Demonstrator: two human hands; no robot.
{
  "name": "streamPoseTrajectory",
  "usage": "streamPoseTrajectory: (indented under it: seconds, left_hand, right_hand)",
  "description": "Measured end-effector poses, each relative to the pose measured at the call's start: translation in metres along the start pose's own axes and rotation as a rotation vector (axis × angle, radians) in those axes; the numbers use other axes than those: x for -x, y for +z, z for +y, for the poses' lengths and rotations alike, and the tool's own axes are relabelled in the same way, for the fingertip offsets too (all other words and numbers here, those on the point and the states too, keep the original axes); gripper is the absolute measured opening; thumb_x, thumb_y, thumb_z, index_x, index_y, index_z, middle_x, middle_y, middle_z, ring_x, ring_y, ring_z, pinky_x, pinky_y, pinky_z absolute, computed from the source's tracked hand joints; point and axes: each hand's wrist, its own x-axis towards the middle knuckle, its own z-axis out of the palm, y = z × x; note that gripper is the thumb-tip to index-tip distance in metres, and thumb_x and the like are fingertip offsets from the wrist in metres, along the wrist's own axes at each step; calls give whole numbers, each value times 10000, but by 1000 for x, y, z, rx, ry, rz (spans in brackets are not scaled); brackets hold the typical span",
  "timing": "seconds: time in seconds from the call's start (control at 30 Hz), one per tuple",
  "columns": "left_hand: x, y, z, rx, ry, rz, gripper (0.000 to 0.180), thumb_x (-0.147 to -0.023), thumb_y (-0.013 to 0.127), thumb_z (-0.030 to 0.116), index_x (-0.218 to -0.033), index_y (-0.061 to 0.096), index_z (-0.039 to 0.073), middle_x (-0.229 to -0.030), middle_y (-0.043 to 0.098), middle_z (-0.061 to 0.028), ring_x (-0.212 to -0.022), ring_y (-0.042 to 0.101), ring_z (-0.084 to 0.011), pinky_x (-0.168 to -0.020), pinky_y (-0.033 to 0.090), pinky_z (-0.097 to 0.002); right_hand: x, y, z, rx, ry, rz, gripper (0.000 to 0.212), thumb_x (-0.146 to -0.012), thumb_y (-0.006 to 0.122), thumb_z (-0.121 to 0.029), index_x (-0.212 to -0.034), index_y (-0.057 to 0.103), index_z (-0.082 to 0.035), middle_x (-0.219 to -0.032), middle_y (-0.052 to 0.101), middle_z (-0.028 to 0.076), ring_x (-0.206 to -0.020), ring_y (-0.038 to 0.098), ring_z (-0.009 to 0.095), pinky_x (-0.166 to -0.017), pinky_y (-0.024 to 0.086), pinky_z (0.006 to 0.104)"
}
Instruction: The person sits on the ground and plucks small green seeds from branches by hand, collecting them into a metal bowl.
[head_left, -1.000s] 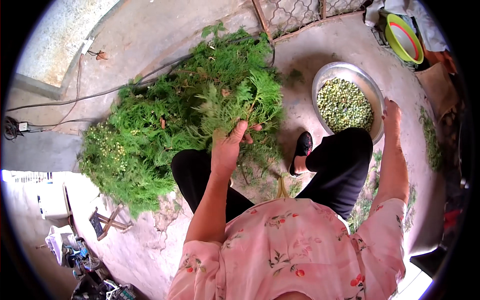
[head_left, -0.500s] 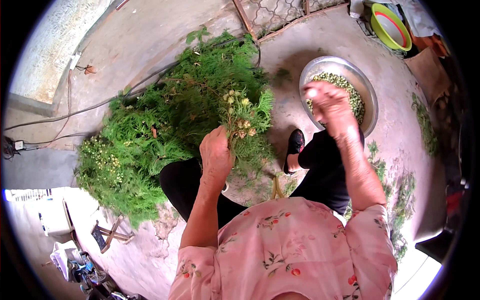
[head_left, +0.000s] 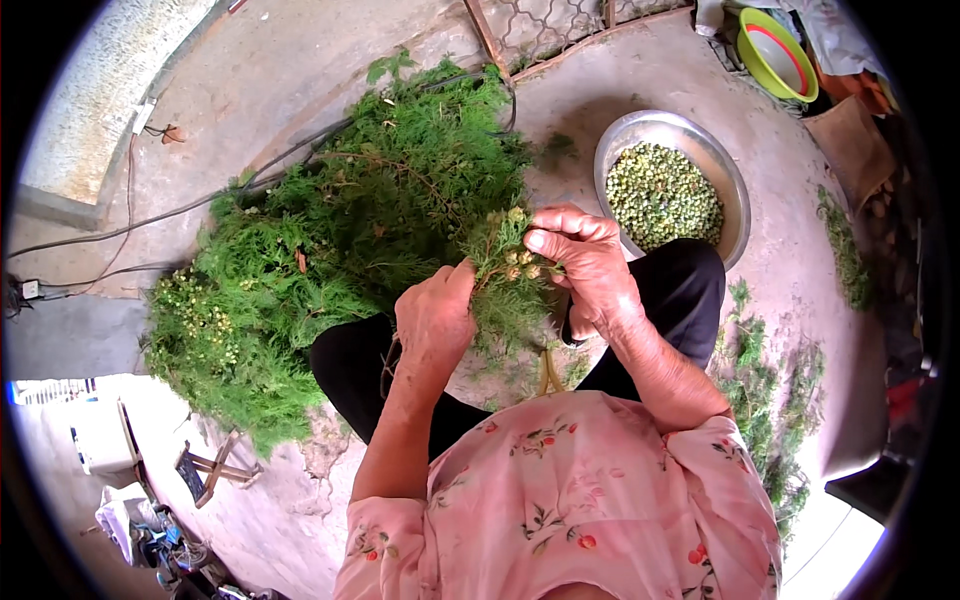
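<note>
My left hand [head_left: 436, 312] is closed round the stem of a green conifer sprig [head_left: 505, 295] that bears yellowish, knobbly cones [head_left: 521, 264]. At the sprig's upper right, my right hand [head_left: 585, 262] has thumb and fingers pinched together at the cones; its fingertips partly cover what they grip. Left of both hands lies a big heap of feathery green branches [head_left: 340, 230], with pale cones showing at its left side. Beyond my right knee stands a wide metal basin [head_left: 735, 185] holding many small green cones [head_left: 665, 195].
Black cables [head_left: 180, 217] run over the floor into the heap. Loose sprigs [head_left: 755, 400] lie on the floor at the right. A yellow-green plastic basin [head_left: 750, 60] is at the far right. A small wooden folding stool [head_left: 212, 468] stands at the lower left.
My right hand has come from above the metal basin, leftward and nearer, to the cones on the sprig. My left hand still holds the sprig, in nearly the same place.
</note>
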Motion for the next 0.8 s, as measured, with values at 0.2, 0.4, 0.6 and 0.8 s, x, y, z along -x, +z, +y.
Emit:
streamPoseTrajectory:
  seconds: [0.2, 0.4, 0.6, 0.8]
  left_hand:
    - [10, -10, -9, -298, 41, 21, 301, -666, 534, 39, -962, 590, 47, -657, 515, -54, -571, 542, -229, -485, 409, -342]
    - [8, -17, -9, -378, 86, 55, 297, -671, 528, 53, -960, 593, 48, -634, 476, -40, -546, 508, -204, -469, 378, -325]
    - [10, -26, -2, -408, 110, 48, 274, -666, 533, 43, -931, 599, 60, -639, 477, -40, -558, 513, -203, -484, 383, -323]
    - [16, -27, 0, -482, 167, 25, 293, -664, 530, 89, -948, 596, 70, -620, 457, -16, -536, 500, -172, -480, 376, -301]
  right_hand:
    - [-19, -33, -9, -265, 35, 25, 99, -823, 567, -59, -910, 522, -46, -672, 521, 12, -469, 410, 71, -399, 302, 192]
    - [-7, -36, -4, -562, 230, -391, 153, -842, 572, -183, -820, 552, -32, -743, 535, 46, -470, 421, 95, -393, 305, 196]
    - [16, -11, 1, -114, 200, -428, 164, -876, 512, -104, -993, 564, -1, -778, 536, -4, -503, 348, 26, -422, 257, 166]
    - [22, -1, 14, 18, 152, -433, 180, -828, 606, -187, -934, 560, -50, -732, 523, -27, -574, 419, 30, -482, 344, 180]
